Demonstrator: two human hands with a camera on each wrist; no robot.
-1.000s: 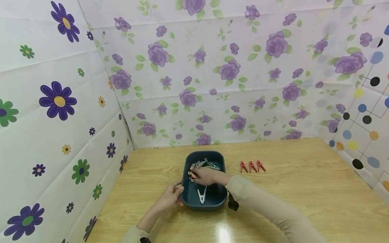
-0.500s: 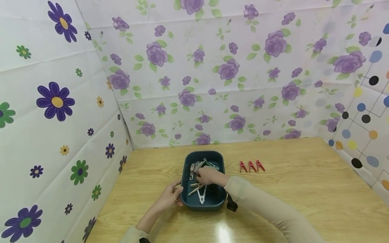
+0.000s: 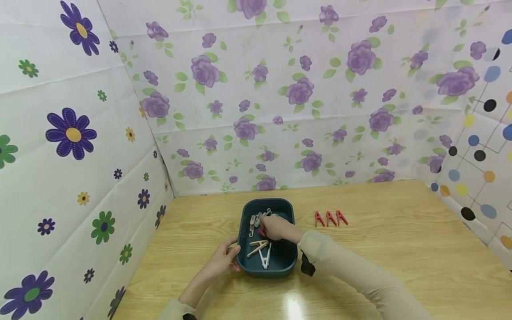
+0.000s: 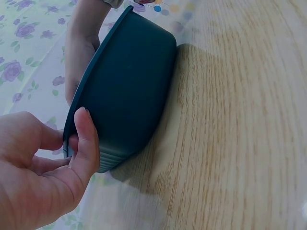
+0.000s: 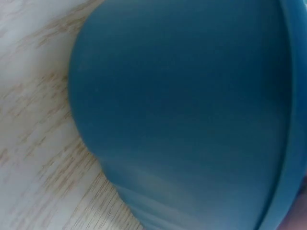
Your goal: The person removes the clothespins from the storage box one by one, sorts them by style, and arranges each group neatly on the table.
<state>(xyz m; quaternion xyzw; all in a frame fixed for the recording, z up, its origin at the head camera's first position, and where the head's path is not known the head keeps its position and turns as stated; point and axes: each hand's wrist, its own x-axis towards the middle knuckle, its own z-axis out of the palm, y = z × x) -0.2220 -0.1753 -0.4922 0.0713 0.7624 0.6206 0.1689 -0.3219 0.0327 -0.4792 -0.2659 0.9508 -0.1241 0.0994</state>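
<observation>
A dark teal plastic bin point(image 3: 267, 272) stands on the wooden table, holding several clothespins. My left hand point(image 3: 225, 257) grips its left rim, thumb and fingers on either side of the wall, as the left wrist view point(image 4: 53, 167) also shows. My right hand point(image 3: 280, 229) reaches down inside the bin, fingers curled, with a small red clothespin point(image 3: 262, 231) showing at the fingertips, mostly hidden. A beige clothespin point(image 3: 257, 248) and a white clothespin point(image 3: 265, 258) lie in front of that hand. Pale clothespins with hooks point(image 3: 252, 224) lie along the left and far side.
Three red clothespins point(image 3: 330, 218) stand in a row on the table point(image 3: 384, 240) right of the bin. Floral sheets point(image 3: 248, 102) hang behind and at the left, a dotted one on the right. The right wrist view is filled by the bin's outer wall point(image 5: 182, 110).
My right hand let go of the beige clothespin toward the front of the bin, then moved slightly back, and red now shows at its fingertips. My left hand keeps its grip.
</observation>
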